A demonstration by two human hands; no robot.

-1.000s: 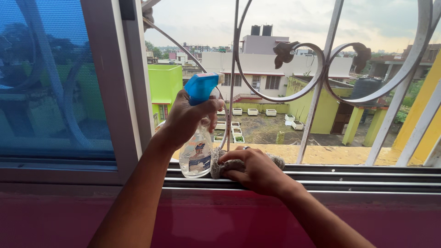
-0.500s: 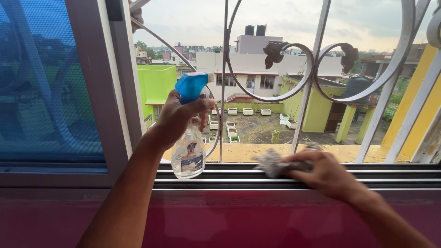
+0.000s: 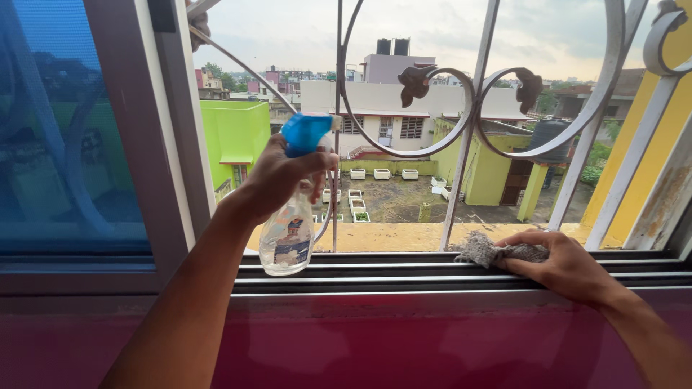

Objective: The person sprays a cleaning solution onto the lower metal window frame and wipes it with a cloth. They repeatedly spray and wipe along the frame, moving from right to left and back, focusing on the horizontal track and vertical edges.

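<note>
A clear, glossy plastic spray bottle (image 3: 287, 238) with a smooth bright blue plastic trigger head sits in the left hand (image 3: 277, 176), while the right hand (image 3: 562, 263) presses a grey, rough, frayed cloth rag (image 3: 490, 250) onto the ridged metal window track (image 3: 432, 274), which has a dull sheen. Beyond it, the curled white-painted metal grille (image 3: 461, 108) looks worn, its paint chipped and rust-stained on the right, and the blue-tinted sliding glass pane (image 3: 65, 130) is smooth and reflective. Below, the magenta painted wall (image 3: 404, 338) has a soft semi-gloss finish.

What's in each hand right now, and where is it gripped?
Left hand holds the spray bottle by its neck, under the blue trigger head. Right hand presses a grey rag on the window track.
</note>
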